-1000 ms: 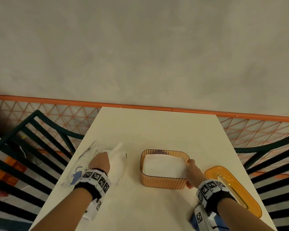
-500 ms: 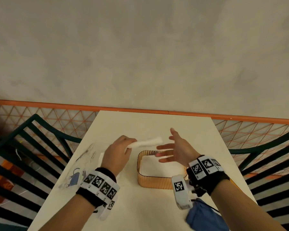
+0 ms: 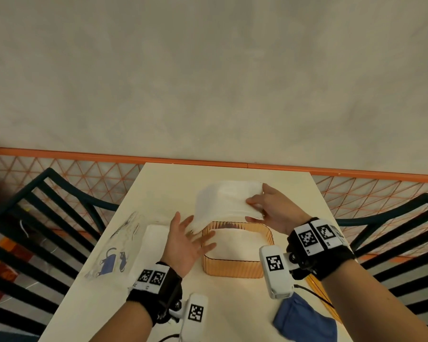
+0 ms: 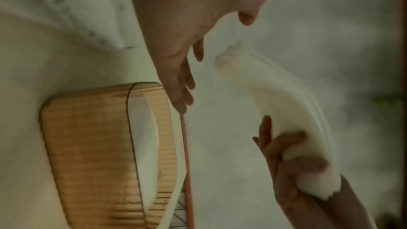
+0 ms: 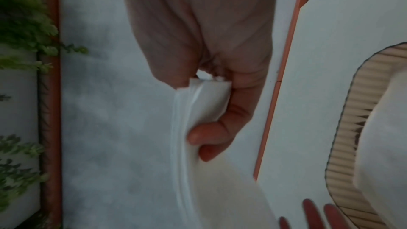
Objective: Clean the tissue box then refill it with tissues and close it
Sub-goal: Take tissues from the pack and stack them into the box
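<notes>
Holding a stack of tissues (image 3: 226, 201) by its right end, my right hand (image 3: 273, 209) has thumb and fingers curled round it so it hangs over the tissue box (image 3: 235, 266), which sits mid-table (image 3: 158, 183) with tissues already inside; I judge this keeps the stack ready to lower in. My left hand (image 3: 187, 243) is spread flat with fingers straight at the box's 9 o'clock side, gripping nothing, probably to steady the sagging free end. At 8 o'clock lies the tissue wrapper (image 3: 114, 250), at 5 o'clock a blue cloth (image 3: 304, 319). My right wrist hides most of the lid, and both wrist views are blurred
</notes>
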`<action>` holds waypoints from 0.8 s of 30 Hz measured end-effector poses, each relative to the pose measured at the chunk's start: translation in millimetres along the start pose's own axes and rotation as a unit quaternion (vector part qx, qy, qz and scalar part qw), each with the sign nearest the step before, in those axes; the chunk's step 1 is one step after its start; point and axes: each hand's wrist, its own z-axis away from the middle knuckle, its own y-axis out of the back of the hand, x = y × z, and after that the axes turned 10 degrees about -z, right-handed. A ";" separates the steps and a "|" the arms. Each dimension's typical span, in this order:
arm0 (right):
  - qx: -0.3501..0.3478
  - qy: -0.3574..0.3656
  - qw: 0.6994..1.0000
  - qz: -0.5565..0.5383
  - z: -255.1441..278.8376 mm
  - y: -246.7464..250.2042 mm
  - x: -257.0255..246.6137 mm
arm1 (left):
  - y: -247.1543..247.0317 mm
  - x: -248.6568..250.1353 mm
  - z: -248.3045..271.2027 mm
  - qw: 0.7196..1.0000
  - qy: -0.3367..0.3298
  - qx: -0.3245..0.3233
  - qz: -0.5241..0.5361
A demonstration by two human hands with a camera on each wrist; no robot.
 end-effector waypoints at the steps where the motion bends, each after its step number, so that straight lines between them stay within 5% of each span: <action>1: -0.006 0.004 1.000 0.011 1.0 -2.0 -2.7 | 2.6 -0.7 -0.9 0.999 0.029 -0.017 0.040; 6: -0.035 -0.012 0.997 0.073 2.5 1.5 -8.9 | 3.0 1.2 -3.8 0.995 0.059 -0.024 0.075; 12: -0.009 -0.069 0.991 0.118 -6.0 17.4 12.9 | -15.0 8.0 0.7 0.992 0.075 -0.028 -0.092; 19: 0.060 -0.065 0.980 0.179 -19.2 40.6 30.5 | -17.1 3.7 -16.2 0.950 -0.014 0.118 -0.288; 24: 0.139 -0.036 0.945 0.293 -25.1 40.7 32.8 | -27.2 8.4 -23.6 0.923 -0.066 0.112 -0.362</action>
